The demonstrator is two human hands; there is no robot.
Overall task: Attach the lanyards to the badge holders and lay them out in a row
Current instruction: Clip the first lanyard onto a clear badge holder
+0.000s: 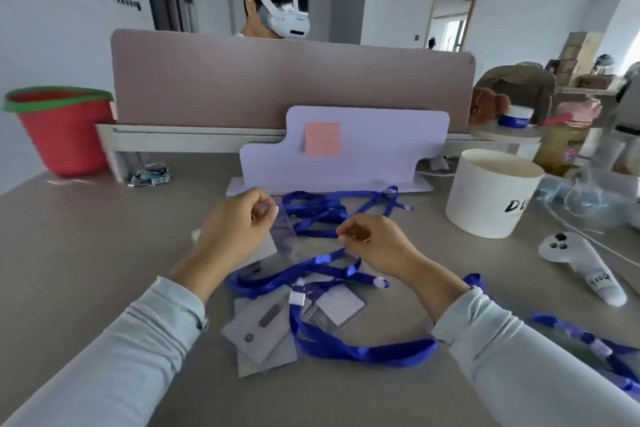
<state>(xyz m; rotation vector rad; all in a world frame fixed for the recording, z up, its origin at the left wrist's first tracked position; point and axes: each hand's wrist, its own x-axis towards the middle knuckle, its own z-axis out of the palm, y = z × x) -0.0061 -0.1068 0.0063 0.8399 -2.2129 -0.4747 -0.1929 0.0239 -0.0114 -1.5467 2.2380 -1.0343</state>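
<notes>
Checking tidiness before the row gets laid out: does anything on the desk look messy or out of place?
Yes. The blue lanyards lie tangled, one trailing under the right hand. Loose badge holders sit overlapped and askew, no row yet. The left hand holds a clear holder.

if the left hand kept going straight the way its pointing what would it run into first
Probably the tangle of blue lanyards just past the left hand, which pinches a clear badge holder. Beyond that stands the pale board; depth is hard to judge.
</notes>
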